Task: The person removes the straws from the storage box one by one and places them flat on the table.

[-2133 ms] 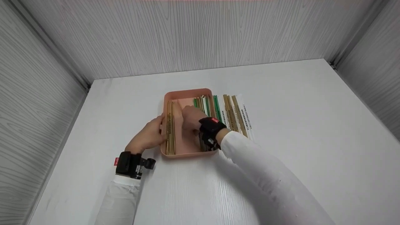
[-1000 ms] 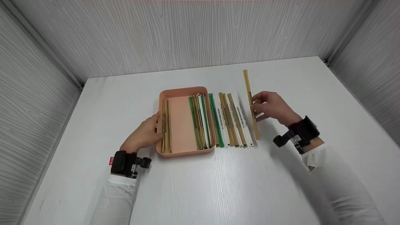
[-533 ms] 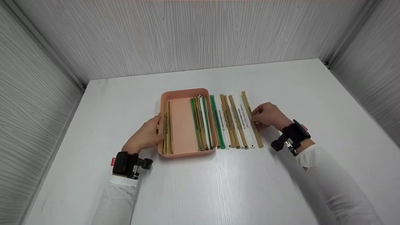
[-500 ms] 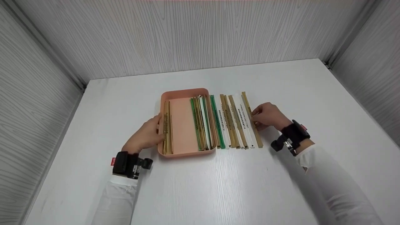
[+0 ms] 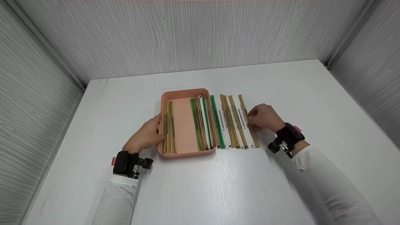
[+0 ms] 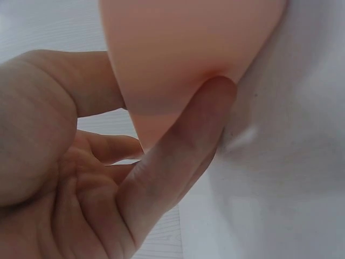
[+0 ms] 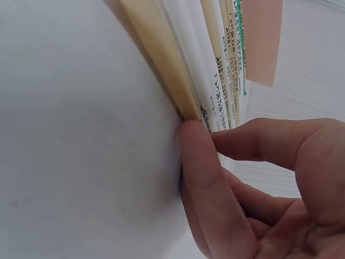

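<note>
My left hand grips the left wall of a pink rectangular tray, thumb over the rim. In the left wrist view a finger presses the tray's outer wall. At the right end of a row on the table, my right hand pinches a brown paper-wrapped straw near its middle. The right wrist view shows thumb and fingertip along that brown straw's edge. White wrapped straws, brown ones and a green one lie side by side between it and the tray.
Brown wrapped straws lean along the tray's left side. Green, brown and white ones stand packed along its right side, with bare tray floor between. The white table meets grey wood-grain walls at the back and sides.
My right hand left the tray with a brown straw, carried it right and set it against the row's end, nudging it leftward just now. The brown straws at the tray's left spread slightly.
</note>
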{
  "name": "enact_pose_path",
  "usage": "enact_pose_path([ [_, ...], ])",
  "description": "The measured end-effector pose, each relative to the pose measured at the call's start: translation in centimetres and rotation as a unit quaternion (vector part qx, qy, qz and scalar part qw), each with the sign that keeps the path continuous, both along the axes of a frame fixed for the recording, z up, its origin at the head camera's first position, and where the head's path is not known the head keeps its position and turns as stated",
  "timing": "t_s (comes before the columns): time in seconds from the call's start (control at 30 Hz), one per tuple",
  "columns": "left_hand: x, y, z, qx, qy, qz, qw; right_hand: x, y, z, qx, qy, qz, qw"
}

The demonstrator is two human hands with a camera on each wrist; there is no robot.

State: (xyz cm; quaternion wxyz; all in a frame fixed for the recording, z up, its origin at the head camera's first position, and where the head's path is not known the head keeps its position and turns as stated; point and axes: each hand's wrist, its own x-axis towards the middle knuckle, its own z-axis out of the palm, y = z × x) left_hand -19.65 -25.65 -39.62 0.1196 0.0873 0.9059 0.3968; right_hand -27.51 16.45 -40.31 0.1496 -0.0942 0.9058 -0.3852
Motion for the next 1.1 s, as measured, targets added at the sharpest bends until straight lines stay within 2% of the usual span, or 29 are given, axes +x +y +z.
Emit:
enact_pose_path([
  [0.27,0.2,-0.2,0.0,-0.006,-0.001,0.004,1.0,-0.1,-0.7,-0.2,0.018,0.029,0.006,0.999],
  [0.53,0.1,-0.1,0.1,-0.005,-0.003,0.009,0.9999,-0.2,-0.7,-0.1,0.005,0.021,-0.001,1.0],
  [0.67,0.1,0.0,0.0,-0.011,-0.007,0.01,0.9999,-0.1,-0.5,0.4,0.004,0.035,-0.004,0.999],
  [0.77,0.2,-0.1,0.0,-0.014,-0.011,0.011,0.9998,0.2,-0.9,1.3,-0.002,0.072,-0.004,0.997],
  [0.87,0.2,-0.2,0.1,-0.017,-0.009,0.012,0.9997,0.7,-2.5,3.0,-0.011,0.121,0.005,0.993],
  [1.0,0.2,-0.3,0.3,-0.02,-0.003,0.013,0.9997,1.4,-6.6,5.5,-0.017,0.168,0.036,0.985],
  [1.1,0.2,-0.2,0.2,-0.018,-0.005,0.017,0.9997,1.9,-10.3,6.7,-0.014,0.173,0.072,0.982],
])
